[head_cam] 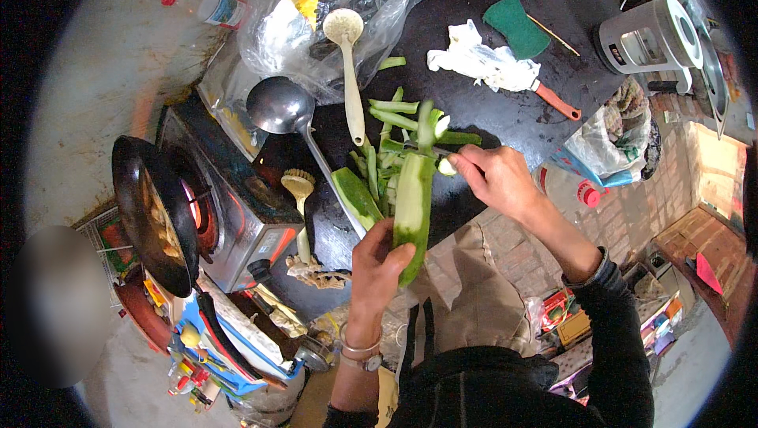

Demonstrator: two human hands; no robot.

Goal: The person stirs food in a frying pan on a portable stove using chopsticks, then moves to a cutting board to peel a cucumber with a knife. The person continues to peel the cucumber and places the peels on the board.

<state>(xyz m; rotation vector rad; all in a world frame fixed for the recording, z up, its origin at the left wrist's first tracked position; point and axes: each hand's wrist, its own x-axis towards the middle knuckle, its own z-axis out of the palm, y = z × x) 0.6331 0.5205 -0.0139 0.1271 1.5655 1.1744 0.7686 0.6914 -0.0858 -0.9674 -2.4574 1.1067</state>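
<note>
My left hand (pixel 379 256) grips the lower part of a partly peeled zucchini (pixel 413 197), held above the dark countertop. In my right hand (pixel 497 182) is a peeler (pixel 423 148), its blade across the zucchini's far end and its handle mostly hidden by my fingers. A strip of green peel (pixel 426 123) rises at the blade, slightly blurred. Beneath and beyond lie several peel strips (pixel 394 111). Another piece of zucchini (pixel 356 194) rests left of the one I hold, next to the handle of a metal ladle (pixel 281 105).
At left, a tilted wok (pixel 155 215) with food sits by a glowing burner (pixel 198 203). A pale slotted spoon (pixel 350 90) lies on a clear plastic bag (pixel 260 43). A red-handled knife (pixel 556 99) is partly under white plastic. An electric kettle (pixel 642 37) stands far right.
</note>
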